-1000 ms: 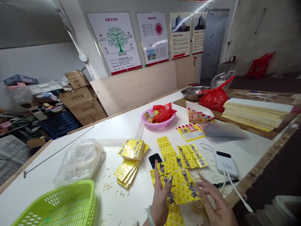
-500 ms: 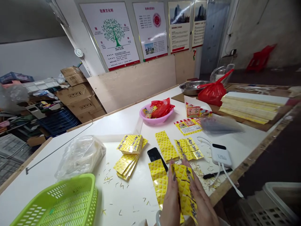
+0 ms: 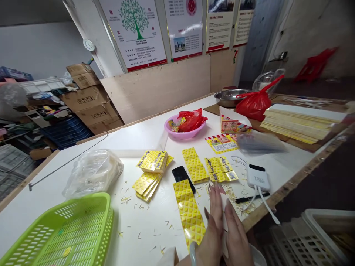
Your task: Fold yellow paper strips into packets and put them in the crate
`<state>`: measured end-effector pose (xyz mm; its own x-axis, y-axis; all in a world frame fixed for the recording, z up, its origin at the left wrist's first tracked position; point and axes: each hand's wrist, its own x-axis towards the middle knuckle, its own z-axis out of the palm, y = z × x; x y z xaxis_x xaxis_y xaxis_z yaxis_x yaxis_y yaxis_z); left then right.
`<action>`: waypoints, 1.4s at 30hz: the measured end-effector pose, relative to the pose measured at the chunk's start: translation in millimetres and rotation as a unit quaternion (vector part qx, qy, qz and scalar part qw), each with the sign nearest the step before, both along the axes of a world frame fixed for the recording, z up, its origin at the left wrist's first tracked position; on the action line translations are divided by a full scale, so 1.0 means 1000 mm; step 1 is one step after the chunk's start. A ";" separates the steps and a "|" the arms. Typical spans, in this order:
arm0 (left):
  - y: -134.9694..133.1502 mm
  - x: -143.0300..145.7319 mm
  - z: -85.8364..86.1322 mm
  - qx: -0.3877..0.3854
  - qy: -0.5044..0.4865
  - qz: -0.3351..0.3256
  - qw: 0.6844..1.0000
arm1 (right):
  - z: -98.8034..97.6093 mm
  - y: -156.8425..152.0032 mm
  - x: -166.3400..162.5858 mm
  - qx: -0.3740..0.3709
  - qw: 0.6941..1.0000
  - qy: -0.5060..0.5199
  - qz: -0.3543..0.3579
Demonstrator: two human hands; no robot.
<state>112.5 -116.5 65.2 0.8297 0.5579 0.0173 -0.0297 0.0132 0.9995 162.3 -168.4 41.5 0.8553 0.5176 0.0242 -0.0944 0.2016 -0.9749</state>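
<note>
My left hand [image 3: 211, 225] and my right hand [image 3: 236, 233] press palm to palm near the table's front edge. Between them is a yellow printed card [image 3: 224, 214], pale side showing, mostly hidden by the fingers. A long yellow card strip [image 3: 189, 214] lies just left of my left hand, over the end of a black phone [image 3: 181, 175]. Beyond my fingers lie more yellow cards [image 3: 221, 169] with blue figures and a patterned strip [image 3: 194, 165]. Farther left, a block of folded cards [image 3: 152, 161] rests above a fanned stack [image 3: 147, 186].
A green basket [image 3: 104, 225] stands front left beside a clear plastic bag [image 3: 93, 173]. Toward the back are a pink bowl [image 3: 184, 136] and a red bag [image 3: 253, 105]. A white power bank [image 3: 257, 177] with cables and a black pen [image 3: 252, 198] lie right, among paper scraps.
My hands have closed closer together on the card and turned it edge-on, so its yellow face no longer shows. The camera view has tilted slightly downward.
</note>
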 end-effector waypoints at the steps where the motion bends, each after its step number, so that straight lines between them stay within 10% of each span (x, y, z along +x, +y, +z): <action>1: 0.003 0.000 0.002 -0.014 -0.020 -0.002 1.000 | 0.003 -0.001 0.003 -0.004 0.999 0.030 -0.012; 8: 0.024 -0.012 0.026 0.093 0.036 0.052 0.994 | 0.024 0.002 0.000 0.000 0.980 0.201 -0.004; 21: 0.021 -0.009 -0.016 0.301 0.119 0.131 0.937 | -0.016 0.002 -0.009 -0.193 0.963 -0.155 -0.105; 29: 0.119 -0.050 -0.034 0.471 0.149 0.134 0.859 | -0.016 0.008 0.019 -0.171 0.982 -0.067 -0.036; 34: 0.126 -0.064 -0.062 0.444 0.198 0.120 0.865 | -0.012 0.014 0.036 -0.152 0.988 0.011 0.038; 42: 0.124 -0.068 -0.055 0.412 0.171 0.077 0.891 | -0.006 0.047 0.014 -0.113 0.971 0.169 0.124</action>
<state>44.2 7.7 10.3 0.7792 0.5810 0.2349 0.3416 -0.7080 0.6180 176.3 -121.6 35.7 0.6428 0.6686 -0.3739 -0.4341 -0.0842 -0.8969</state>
